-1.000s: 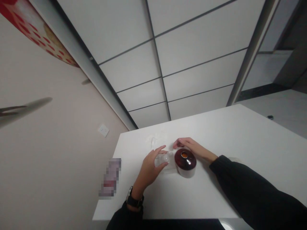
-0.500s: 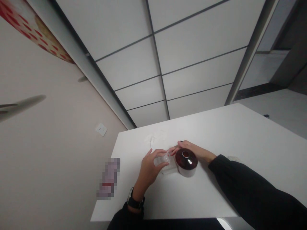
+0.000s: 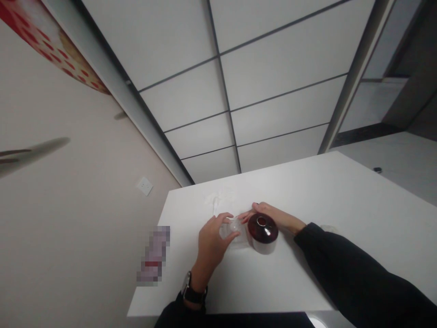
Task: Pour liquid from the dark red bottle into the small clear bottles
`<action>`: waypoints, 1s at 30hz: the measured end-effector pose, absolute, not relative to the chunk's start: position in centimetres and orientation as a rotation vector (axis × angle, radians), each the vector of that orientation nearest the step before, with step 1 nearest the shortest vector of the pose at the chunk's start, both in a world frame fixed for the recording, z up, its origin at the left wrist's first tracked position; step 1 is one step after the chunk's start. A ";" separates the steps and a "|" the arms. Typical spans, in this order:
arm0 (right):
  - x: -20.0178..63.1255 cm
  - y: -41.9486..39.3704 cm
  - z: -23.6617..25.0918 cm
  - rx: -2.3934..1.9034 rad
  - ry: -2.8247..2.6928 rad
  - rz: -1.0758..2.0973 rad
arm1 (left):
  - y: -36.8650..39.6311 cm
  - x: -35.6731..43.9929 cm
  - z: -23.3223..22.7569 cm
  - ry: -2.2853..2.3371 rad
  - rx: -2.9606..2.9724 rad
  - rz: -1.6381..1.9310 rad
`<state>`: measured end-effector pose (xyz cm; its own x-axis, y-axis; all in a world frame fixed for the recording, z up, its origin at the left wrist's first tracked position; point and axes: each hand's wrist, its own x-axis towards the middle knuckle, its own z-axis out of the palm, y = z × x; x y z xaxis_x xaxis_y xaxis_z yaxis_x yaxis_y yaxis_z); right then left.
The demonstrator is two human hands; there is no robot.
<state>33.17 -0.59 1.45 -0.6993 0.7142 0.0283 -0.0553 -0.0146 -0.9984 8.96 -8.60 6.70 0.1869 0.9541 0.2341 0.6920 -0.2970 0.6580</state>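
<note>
My left hand, with a dark watch on its wrist, curves its thumb and fingers around a small clear rounded piece. That piece sits over a clear, shallow box-like container on the table. Reaching behind a round pot, my right hand brings its fingertips to the far edge of the clear pieces. The pot has a shiny dark red-brown lid and a pale body, and it stands upright right of the clear container. Part of my right hand is hidden by the pot.
The white table carries a small clear strip behind my left hand and a faint clear item beyond my right sleeve. A blurred-out pinkish object lies at the left edge. A wall and a panelled cabinet stand close behind.
The view has shifted slightly. My left fingers have moved a little around the clear rounded piece. My right hand and the pot stay nearly in place.
</note>
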 end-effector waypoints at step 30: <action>33.8 -0.2 1.0 -0.640 -1.723 1.810 | -10.4 9.0 7.1 1.373 2.508 0.650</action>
<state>33.85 -0.18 0.97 -0.7325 0.6798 0.0345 -0.0676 -0.0223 -0.9975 9.01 -10.45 7.15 0.4693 0.8382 0.2777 0.7460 -0.5446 0.3833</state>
